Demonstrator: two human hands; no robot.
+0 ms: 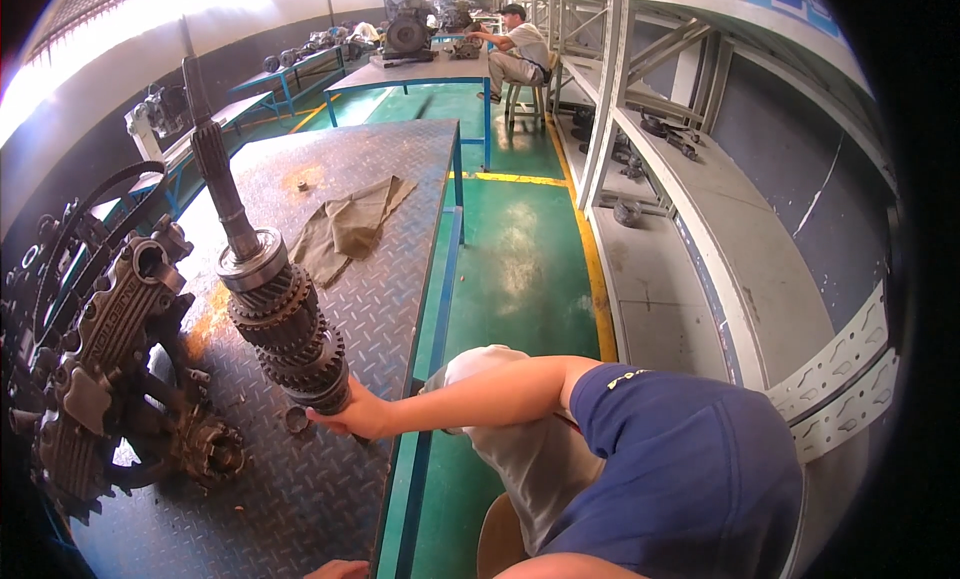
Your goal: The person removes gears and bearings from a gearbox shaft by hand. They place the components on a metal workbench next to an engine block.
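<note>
A long gear shaft (285, 319), with stacked dark gears, a bright bearing and a splined upper end, stands tilted to the left over the table. My right hand (355, 411) reaches in from a blue sleeve and is closed round its lower end. Beside its thumb lies a small round metal piece (297, 419). Only a sliver of my left hand (340, 569) shows at the lower edge, by the table's near side; its fingers are cut off from view. Left of the shaft sits a greasy engine assembly (110, 349) with a ribbed metal cover.
The worn tread-plate table (390, 279) carries a crumpled brown cloth (350, 224) and a small nut-like part (303, 186). Metal shelving (690, 229) stands to the right. Farther back, a person (520, 54) sits at another table (430, 74) with engine parts.
</note>
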